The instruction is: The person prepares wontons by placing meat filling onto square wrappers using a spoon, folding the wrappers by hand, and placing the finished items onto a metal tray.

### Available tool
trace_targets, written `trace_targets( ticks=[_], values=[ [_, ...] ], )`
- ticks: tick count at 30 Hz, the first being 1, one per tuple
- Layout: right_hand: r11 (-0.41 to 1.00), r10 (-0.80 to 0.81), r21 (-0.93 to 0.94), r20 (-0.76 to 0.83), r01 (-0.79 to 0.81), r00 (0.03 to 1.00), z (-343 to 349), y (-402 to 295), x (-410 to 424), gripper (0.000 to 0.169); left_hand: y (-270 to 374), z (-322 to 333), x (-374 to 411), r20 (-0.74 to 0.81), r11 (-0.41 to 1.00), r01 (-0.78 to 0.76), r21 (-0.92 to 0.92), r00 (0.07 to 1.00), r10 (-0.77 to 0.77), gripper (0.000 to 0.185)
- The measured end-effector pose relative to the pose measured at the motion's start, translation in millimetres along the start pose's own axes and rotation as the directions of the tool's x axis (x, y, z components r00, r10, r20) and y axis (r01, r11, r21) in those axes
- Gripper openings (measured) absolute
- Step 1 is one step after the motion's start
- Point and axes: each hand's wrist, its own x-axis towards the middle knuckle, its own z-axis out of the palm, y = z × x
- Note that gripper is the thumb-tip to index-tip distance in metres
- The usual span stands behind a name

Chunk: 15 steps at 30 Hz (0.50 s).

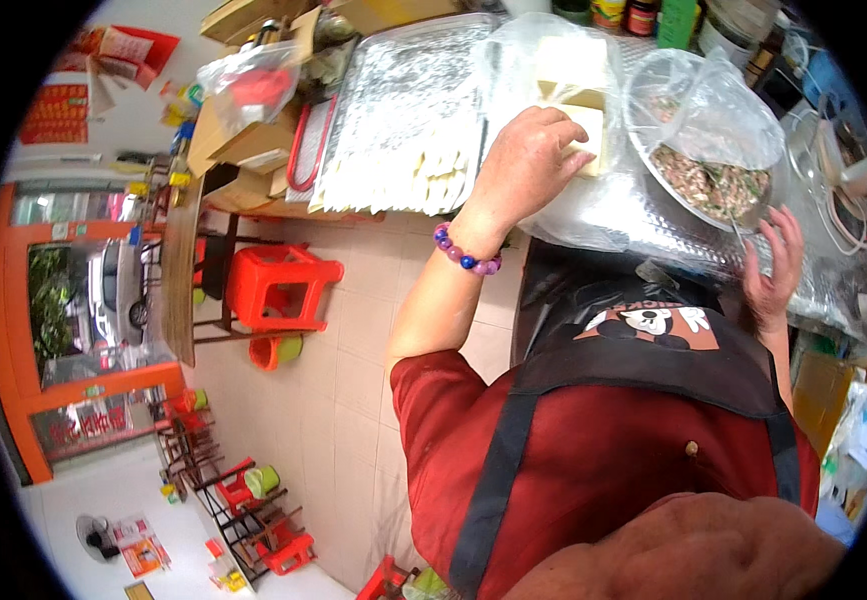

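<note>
My left hand (534,161), with a beaded bracelet at the wrist, rests its curled fingertips on the nearer stack of pale, square sheets (591,124), which look like dough wrappers. Whether it pinches a sheet cannot be told. Behind lies another pale stack (572,60) on clear plastic. My right hand (775,262) is beside the near right rim of a large bowl (647,161), its fingers spread. Minced filling with green bits (711,180) fills the bowl, partly under a clear plastic bag (730,112). A thin metal handle (737,229) leans over the rim near my right thumb.
Left of the stacks, a large metal tray (407,82) holds rows of pale folded pieces (433,176) along its near edge. Cardboard boxes (242,139) stand farther left, jars (639,16) at the back, cables (831,180) at the right. A red plastic stool (279,289) stands on the floor.
</note>
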Motion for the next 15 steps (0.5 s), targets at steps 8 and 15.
trace_targets(
  ticks=[8, 15],
  values=[
    [0.998, -0.043, 0.044, 0.157, 0.036, 0.987, 8.2, -17.4, 21.6, 0.039, -9.1, 25.8, 1.1, 0.126, 0.98, -0.097, 0.172, 0.989, 0.076, 0.012],
    [0.997, -0.066, 0.058, 0.268, 0.052, 0.961, 6.1, -23.2, 37.9, 0.025, -13.8, 13.3, 3.8, -0.153, 0.928, 0.285, -0.24, 0.933, -0.326, 0.006]
  ],
)
